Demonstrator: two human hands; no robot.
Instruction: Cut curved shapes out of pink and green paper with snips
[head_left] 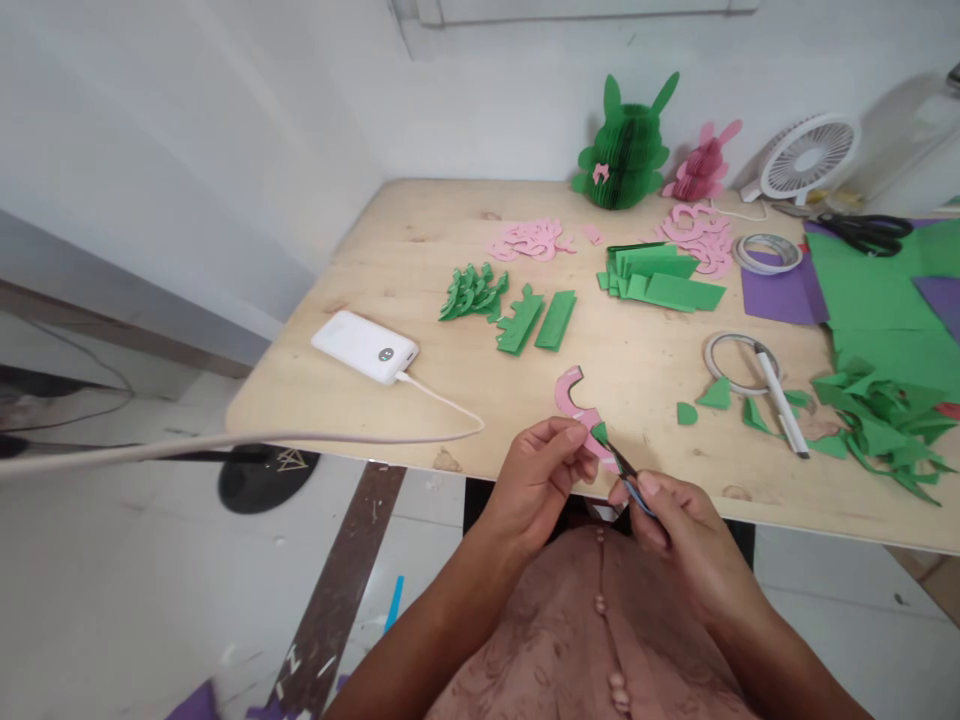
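My left hand (541, 478) pinches a small piece of green paper (599, 432) together with a pink curved paper template (574, 400) at the table's near edge. My right hand (670, 515) grips small scissors (628, 472) whose dark blades reach up to the green piece. Both hands hover just over the front edge of the wooden table (420, 250), close to my body.
A white power bank (365, 346) with cable lies to the left. Green cut shapes (517, 310), a folded green stack (660, 278), pink cutouts (529, 240), tape rings (731, 360), a pen (780, 400), green scraps (877, 410), black scissors (862, 232), a fan (806, 158) and paper rabbits (626, 140) are spread across it.
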